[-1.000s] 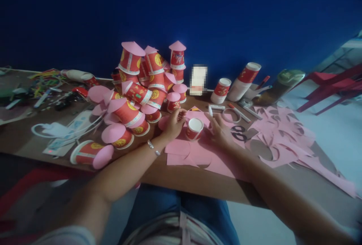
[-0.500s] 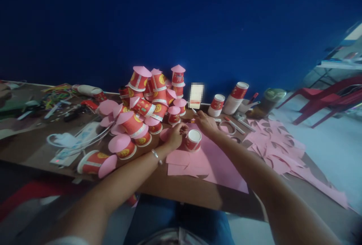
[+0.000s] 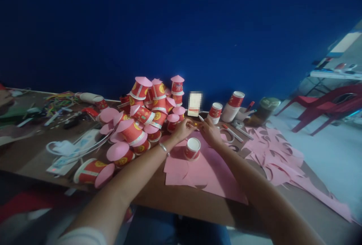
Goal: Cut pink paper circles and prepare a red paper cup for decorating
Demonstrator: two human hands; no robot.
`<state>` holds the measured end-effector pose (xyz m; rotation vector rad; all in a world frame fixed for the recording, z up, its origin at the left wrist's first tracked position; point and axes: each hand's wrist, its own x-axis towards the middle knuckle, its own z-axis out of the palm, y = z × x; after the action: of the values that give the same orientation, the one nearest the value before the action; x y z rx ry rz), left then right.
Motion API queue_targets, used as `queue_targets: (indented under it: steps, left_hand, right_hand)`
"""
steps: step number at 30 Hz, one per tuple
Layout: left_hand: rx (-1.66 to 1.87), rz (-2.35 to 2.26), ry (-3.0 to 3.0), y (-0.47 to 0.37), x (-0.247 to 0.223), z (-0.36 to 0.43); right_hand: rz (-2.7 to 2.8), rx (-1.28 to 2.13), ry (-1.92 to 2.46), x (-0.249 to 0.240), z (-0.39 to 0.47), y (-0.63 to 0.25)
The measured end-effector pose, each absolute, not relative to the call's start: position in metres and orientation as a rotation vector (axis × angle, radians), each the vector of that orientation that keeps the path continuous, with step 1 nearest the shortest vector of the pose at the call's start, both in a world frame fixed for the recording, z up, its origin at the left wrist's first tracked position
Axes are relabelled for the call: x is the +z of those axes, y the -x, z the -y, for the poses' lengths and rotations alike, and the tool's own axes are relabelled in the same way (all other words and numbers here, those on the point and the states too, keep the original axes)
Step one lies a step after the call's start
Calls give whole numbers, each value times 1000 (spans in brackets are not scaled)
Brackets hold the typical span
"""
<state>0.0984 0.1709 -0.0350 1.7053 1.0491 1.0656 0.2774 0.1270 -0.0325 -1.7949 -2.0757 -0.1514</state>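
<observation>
My left hand (image 3: 184, 129) has its fingers pinched at a small yellow piece (image 3: 195, 124), too small to make out fully. My right hand (image 3: 209, 130) is closed around a slim white pen-like tool (image 3: 200, 118), its tip pointing up and away from me. The fingertips of both hands nearly meet, with the yellow piece between them. Just in front of them, a red-and-white paper cup (image 3: 192, 150) stands upright on pink paper sheets (image 3: 217, 177). Part of each hand's fingers is hidden.
At left are piled red paper cups with pink cone tops (image 3: 132, 132) and a power strip (image 3: 72, 154). A phone-like screen (image 3: 195, 103) leans at the wall. More cups (image 3: 233, 105), a tape roll (image 3: 229, 135) and pink paper scraps (image 3: 274, 150) lie right.
My left hand has moved right and up, closing on the yellow piece. The right hand has shifted slightly right with the white tool. The whole view has tilted up a little.
</observation>
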Motion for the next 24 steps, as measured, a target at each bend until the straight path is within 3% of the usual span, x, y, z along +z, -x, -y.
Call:
queue_targets:
  steps: [8, 24]
  left_hand:
    - [964, -953, -1639, -109, -44, -173]
    - [1041, -752, -1040, -99, -50, -173]
  right_hand:
    - [1894, -81, 1647, -64, -120, -277]
    - [1857, -221, 1491, -72, -115, -290]
